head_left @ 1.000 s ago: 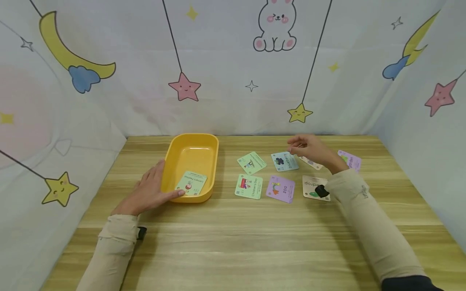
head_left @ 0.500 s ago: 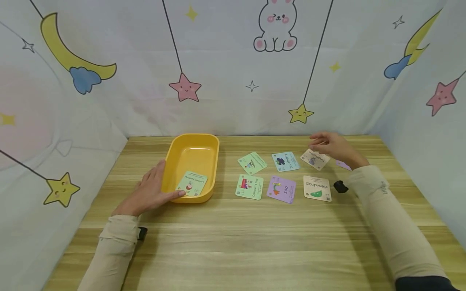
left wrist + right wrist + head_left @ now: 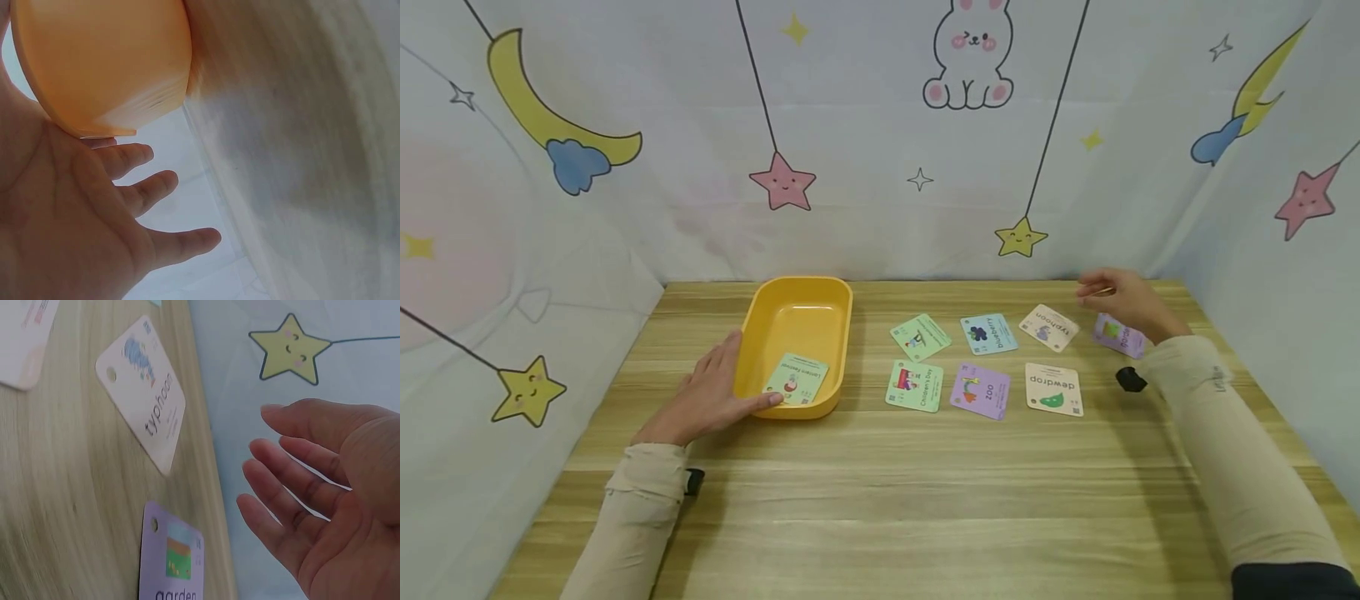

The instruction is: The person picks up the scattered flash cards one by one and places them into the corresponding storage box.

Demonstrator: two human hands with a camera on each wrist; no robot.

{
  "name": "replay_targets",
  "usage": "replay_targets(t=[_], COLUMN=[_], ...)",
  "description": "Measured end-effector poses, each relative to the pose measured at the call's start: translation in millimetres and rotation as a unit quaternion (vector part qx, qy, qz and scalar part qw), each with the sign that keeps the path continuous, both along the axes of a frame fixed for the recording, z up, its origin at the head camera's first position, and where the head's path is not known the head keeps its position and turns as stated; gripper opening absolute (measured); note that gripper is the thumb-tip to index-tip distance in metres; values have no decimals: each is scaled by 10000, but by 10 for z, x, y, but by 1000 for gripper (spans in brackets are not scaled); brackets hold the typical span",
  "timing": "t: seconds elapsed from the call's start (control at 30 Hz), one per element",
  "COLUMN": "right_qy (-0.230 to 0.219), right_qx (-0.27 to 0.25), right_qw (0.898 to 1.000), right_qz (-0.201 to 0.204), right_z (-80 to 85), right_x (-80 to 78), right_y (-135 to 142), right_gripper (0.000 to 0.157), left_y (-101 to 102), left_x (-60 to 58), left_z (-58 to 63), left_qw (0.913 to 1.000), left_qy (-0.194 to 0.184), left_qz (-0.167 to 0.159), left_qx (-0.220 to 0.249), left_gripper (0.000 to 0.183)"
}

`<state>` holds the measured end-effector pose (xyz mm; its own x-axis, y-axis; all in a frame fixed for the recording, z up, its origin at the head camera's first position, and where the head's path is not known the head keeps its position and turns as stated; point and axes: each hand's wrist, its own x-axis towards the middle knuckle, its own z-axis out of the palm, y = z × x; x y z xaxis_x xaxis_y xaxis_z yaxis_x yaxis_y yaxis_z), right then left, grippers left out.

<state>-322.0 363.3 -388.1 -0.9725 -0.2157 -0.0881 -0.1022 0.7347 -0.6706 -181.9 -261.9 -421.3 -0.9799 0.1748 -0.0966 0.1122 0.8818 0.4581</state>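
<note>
My left hand (image 3: 703, 392) rests against the near left side of a yellow plastic tray (image 3: 845, 333), its thumb over the rim. In the left wrist view the other fingers (image 3: 178, 245) are spread beside the tray's outer wall. A green "Lantern Festival" card (image 3: 800, 377) lies inside the tray's near end. My right hand (image 3: 1123, 298) hovers above the purple "garden" card (image 3: 1112, 333) at the far right, partly covering it in the head view. The right wrist view shows its fingers loosely bent, holding nothing. Left of it lies the beige "typhoon" card (image 3: 1049, 328).
Other cards lie flat on the wooden table (image 3: 910, 500): "dewdrop" (image 3: 1054, 390), "zoo" (image 3: 980, 391), "blueberry" (image 3: 988, 334), "Children's Day" (image 3: 913, 386) and another green card (image 3: 921, 337). A patterned white cloth (image 3: 865, 233) stands behind the table and along both sides.
My right hand has moved right, from beside the "blueberry" card, past "typhoon", to above "garden". The "typhoon" and "dewdrop" cards are now uncovered. My left hand and the tray stay in place.
</note>
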Motion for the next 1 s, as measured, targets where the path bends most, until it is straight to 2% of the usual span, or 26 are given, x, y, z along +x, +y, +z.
replay_targets(t=[0.37,0.47,0.7,1.0], right_qy=[-211,-312,-481,-780], right_qx=[132,236,662,862], right_qw=[9997,9992,9961,9927], right_qz=[63,30,-329,-321], right_z=[-8,-22,-55,-139], right_x=[-1,-7,21,39], right_y=[286,374,536,686], right_gripper=[59,64,75,78], left_y=[-23,-18,-11,-9], left_x=[-13,-7,-4,-4], left_z=[-19,-13,-14,-16], left_qw=[9999,9999,9999,9997], left_qy=[94,143,108,203], left_qz=[-22,-32,-29,-97], left_qx=[30,58,39,93], left_gripper=[125,124,123,121])
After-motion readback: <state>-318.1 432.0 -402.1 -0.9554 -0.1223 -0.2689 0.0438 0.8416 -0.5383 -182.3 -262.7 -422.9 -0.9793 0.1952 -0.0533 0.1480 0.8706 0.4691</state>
